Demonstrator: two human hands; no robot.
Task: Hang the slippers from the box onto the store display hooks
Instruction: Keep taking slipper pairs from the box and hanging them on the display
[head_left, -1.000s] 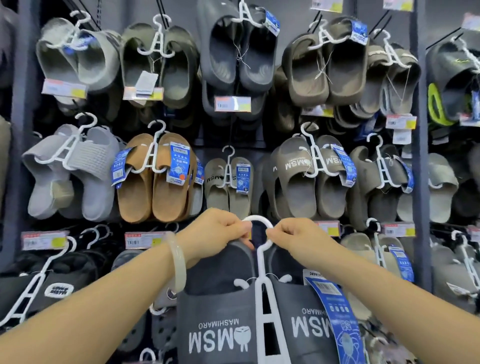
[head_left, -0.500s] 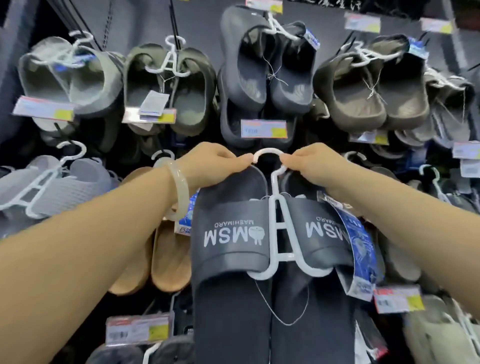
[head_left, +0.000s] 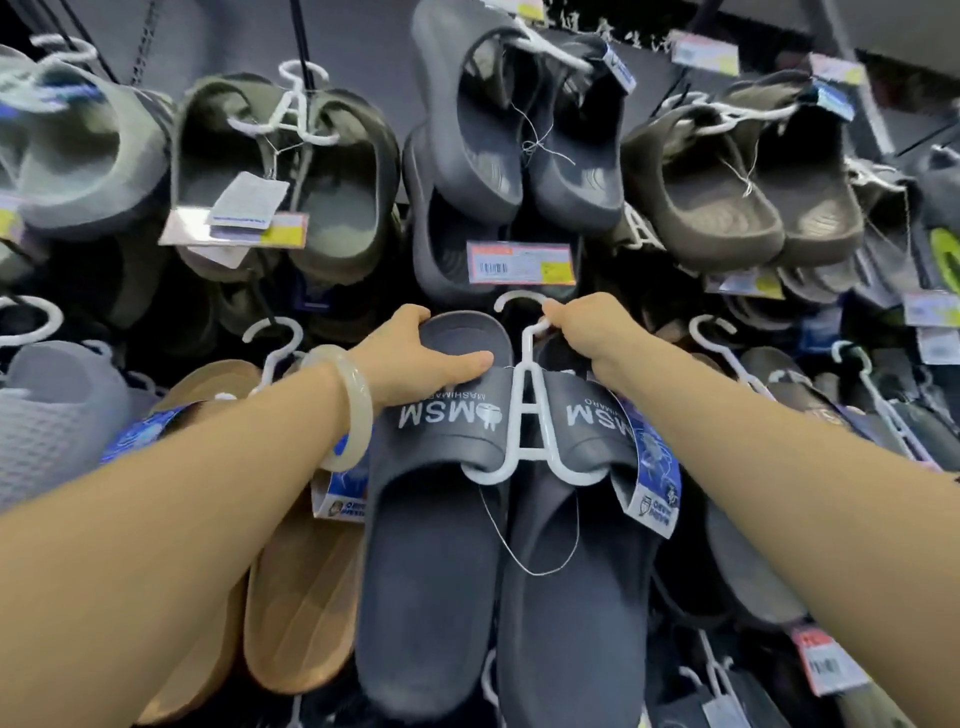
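A pair of dark grey MSM slippers (head_left: 431, 561) hangs on a white plastic hanger (head_left: 527, 410), held up against the display wall. My left hand (head_left: 421, 358) grips the toe end of the left slipper, thumb lying across its top. My right hand (head_left: 592, 327) pinches the hanger's neck just under its curved hook (head_left: 519, 301). The hook sits right below an orange price label (head_left: 522, 263). I cannot tell whether it rests on a display peg. A blue tag (head_left: 649, 467) dangles from the right slipper.
Rows of hung slippers cover the wall: olive pairs (head_left: 280, 176) upper left, dark grey (head_left: 519, 135) straight above, brown (head_left: 737, 182) upper right, tan (head_left: 291, 587) lower left, light grey (head_left: 52, 415) far left. More hangers (head_left: 727, 353) crowd the right side.
The pair went up from the lower row toward the upper label. My left hand shifted from the hanger's hook onto the left slipper's toe. My right hand stays on the hanger.
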